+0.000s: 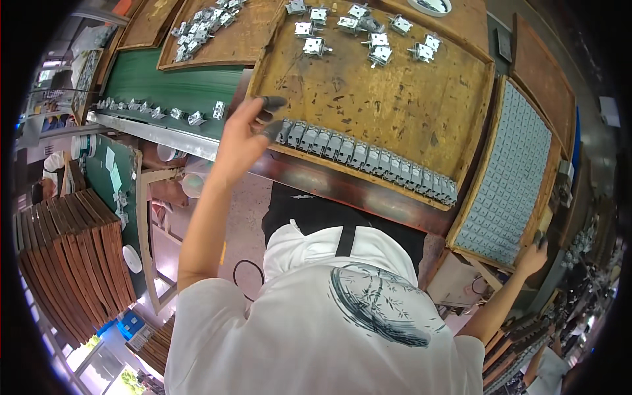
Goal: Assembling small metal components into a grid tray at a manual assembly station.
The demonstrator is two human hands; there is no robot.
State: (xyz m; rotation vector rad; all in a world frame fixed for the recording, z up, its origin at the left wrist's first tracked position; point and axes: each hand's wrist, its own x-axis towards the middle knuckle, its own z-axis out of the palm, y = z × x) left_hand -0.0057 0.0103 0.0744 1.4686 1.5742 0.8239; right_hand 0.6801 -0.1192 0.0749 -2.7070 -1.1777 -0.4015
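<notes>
My left hand (243,139), with dark coverings on its fingertips, is over the left front corner of a worn wooden tray (382,99). Its thumb and forefinger are apart with nothing seen between them. Right beside the thumb begins a row of grey metal parts (359,155) standing along the tray's front edge. Farther back in the same tray lie several loose silvery metal parts (315,46). Out at the right, my right hand (532,259) is beside a tray packed with small metal pieces (510,178). Its dark-tipped fingers are close together; what they hold, if anything, is too small to make out.
On the left runs a green belt (174,85) with small metal parts on it, edged by a metal rail (155,134). Another wooden tray (230,46) with piled parts lies behind it. Stacked wooden boards (76,257) stand at the lower left. A white bowl (431,5) sits at the back.
</notes>
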